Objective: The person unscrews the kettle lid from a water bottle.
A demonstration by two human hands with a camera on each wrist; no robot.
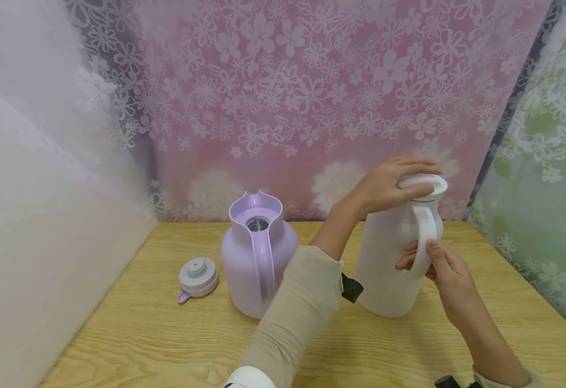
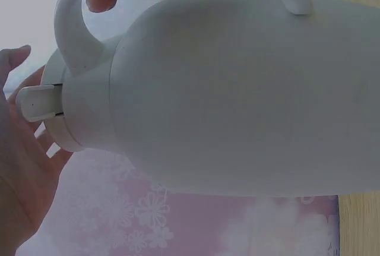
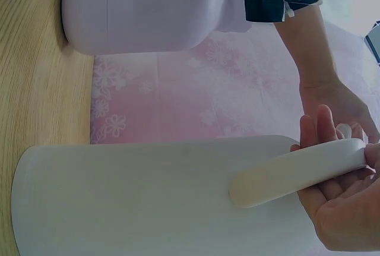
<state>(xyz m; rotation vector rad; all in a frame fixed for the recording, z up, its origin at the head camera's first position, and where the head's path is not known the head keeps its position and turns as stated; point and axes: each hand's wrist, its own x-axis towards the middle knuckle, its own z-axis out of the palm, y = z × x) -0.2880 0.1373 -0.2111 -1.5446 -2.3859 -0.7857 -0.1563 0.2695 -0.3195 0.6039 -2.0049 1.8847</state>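
Note:
A white thermos jug [image 1: 392, 264] stands upright on the wooden table, right of centre. My left hand [image 1: 390, 186] lies over its white lid [image 1: 435, 186], fingers across the far side and thumb along the near side. The right hand [image 1: 450, 275] grips the jug's handle [image 3: 285, 176], fingers passed through the loop and thumb pressed on its outside. In the left wrist view the lid's short tab [image 2: 38, 103] sticks out over the spout side. To the left, a lilac thermos jug [image 1: 236, 269] stands with its mouth uncovered; the left forearm hides part of its right side.
A grey-and-lilac stopper [image 1: 198, 277] with a small tab lies on the table [image 1: 132, 334] left of the lilac jug. Flowered pink sheeting [image 1: 273, 108] hangs behind the table, with pale sheeting on both sides. Dark camera mounts [image 1: 352, 288] sit at the wrists.

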